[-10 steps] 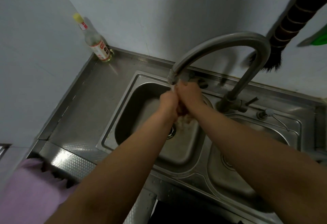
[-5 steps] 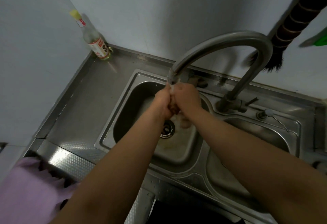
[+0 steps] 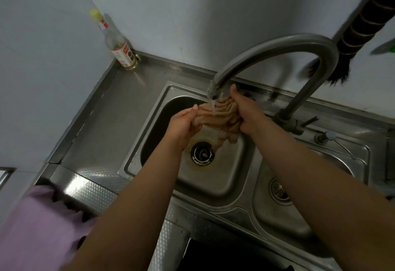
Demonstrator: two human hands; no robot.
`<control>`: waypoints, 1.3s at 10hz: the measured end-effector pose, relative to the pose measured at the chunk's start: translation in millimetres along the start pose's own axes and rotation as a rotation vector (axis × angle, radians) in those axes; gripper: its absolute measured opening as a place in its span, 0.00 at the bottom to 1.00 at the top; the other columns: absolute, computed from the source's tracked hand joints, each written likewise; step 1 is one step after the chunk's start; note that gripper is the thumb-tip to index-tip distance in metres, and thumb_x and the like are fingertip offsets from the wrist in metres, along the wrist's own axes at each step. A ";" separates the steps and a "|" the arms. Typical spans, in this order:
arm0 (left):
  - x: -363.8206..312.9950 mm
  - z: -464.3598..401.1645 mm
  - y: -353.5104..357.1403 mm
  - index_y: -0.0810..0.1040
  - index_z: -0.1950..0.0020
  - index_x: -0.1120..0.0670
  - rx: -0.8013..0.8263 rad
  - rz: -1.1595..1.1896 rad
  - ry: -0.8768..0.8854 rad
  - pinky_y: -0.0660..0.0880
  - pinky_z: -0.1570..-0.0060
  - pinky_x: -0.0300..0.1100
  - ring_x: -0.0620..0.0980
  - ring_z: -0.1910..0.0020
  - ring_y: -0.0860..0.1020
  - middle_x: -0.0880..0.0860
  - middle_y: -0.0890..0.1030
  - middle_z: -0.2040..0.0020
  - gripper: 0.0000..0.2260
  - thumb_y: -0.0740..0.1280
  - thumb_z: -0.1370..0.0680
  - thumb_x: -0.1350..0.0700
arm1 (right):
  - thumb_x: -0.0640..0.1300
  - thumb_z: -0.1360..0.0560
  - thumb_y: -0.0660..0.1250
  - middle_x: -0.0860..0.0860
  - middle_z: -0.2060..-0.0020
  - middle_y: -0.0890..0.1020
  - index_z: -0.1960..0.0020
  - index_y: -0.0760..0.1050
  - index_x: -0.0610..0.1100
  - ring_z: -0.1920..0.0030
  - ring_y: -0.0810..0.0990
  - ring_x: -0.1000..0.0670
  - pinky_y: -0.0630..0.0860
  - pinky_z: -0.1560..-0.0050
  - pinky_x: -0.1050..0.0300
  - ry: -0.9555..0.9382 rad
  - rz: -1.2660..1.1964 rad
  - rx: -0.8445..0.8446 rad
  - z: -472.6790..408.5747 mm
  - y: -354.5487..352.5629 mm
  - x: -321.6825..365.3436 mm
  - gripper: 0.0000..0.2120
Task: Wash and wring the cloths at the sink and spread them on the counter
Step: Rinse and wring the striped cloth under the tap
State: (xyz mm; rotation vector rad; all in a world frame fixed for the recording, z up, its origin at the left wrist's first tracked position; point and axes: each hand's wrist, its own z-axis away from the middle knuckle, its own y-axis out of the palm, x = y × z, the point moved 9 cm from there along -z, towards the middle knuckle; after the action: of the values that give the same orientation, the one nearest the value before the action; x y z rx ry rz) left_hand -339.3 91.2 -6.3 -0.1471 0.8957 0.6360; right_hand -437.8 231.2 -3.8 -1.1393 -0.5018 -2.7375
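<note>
While water is running out of the tap, you are holding a wet, tan cloth right under it. Your left hand is curling its fingers round the left end of the cloth. Your right hand is gripping the right end, with the thumb pointing up near the spout. Both hands are apart, and the cloth is bunching up in folds between them. A loose bit of the cloth is hanging down toward the drain.

You are doing this over the left bowl of the steel sink. The thin stream of water is falling onto the top of the cloth. Another bowl with its own drain is sitting on the right, under your right arm.

A bottle with a yellow cap is standing in the back corner of the counter, well away from your hands. A dark brush is hanging on the wall behind the tap. A purple cloth is lying at the near left edge of the counter.
</note>
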 end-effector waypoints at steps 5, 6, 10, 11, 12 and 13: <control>-2.0 -3.9 37.5 0.69 0.62 0.53 -0.170 0.039 -0.123 0.71 0.79 0.33 0.45 0.71 0.72 0.50 0.72 0.65 0.19 0.52 0.16 0.45 | 0.54 0.19 0.51 0.51 0.66 0.77 0.62 0.71 0.47 0.63 0.77 0.51 0.69 0.63 0.56 -0.517 0.951 -0.156 45.7 57.2 14.4 0.19; 13.6 8.3 54.5 0.71 0.66 0.54 -0.152 0.070 -0.236 0.69 0.80 0.34 0.46 0.79 0.71 0.50 0.71 0.71 0.21 0.57 0.18 0.43 | 0.50 0.19 0.52 0.44 0.59 0.81 0.57 0.75 0.42 0.57 0.79 0.45 0.70 0.60 0.55 -0.476 0.967 -0.250 27.0 37.8 28.6 0.18; 17.1 16.8 58.6 0.69 0.69 0.55 0.058 -0.023 -0.327 0.62 0.84 0.29 0.45 0.85 0.68 0.51 0.71 0.80 0.25 0.56 0.19 0.40 | 0.43 0.20 0.55 0.49 0.67 0.71 0.65 0.65 0.44 0.61 0.71 0.47 0.64 0.60 0.56 -0.499 0.932 -0.207 17.4 34.2 37.5 0.15; 11.9 21.6 46.0 0.78 0.62 0.55 0.210 -0.244 -0.309 0.71 0.79 0.31 0.43 0.78 0.76 0.52 0.80 0.70 0.26 0.57 0.22 0.35 | 0.43 0.20 0.56 0.51 0.68 0.71 0.66 0.65 0.48 0.63 0.71 0.50 0.66 0.62 0.57 -0.401 0.790 -0.072 9.6 35.5 36.1 0.15; -0.2 18.0 22.1 0.78 0.40 0.53 0.321 -0.433 -0.234 0.70 0.36 0.44 0.40 0.58 0.81 0.54 0.84 0.51 0.19 0.65 0.23 0.41 | 0.46 0.20 0.57 0.52 0.67 0.72 0.65 0.68 0.50 0.64 0.71 0.55 0.67 0.63 0.60 -0.328 0.730 0.071 10.7 33.5 33.3 0.14; -18.9 2.7 5.1 0.79 0.40 0.53 0.277 -0.395 -0.124 0.75 0.41 0.49 0.52 0.48 0.81 0.54 0.83 0.46 0.21 0.73 0.30 0.46 | 0.47 0.21 0.60 0.54 0.61 0.76 0.54 0.76 0.46 0.61 0.72 0.57 0.70 0.61 0.68 -0.354 0.826 0.209 17.5 34.6 32.8 0.08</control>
State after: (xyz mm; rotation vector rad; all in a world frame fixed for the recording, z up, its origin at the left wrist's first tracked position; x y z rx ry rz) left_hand -348.9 87.8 10.6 -0.0327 0.7974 0.1486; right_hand -440.7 205.1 39.7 -1.3793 -0.2531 -1.7581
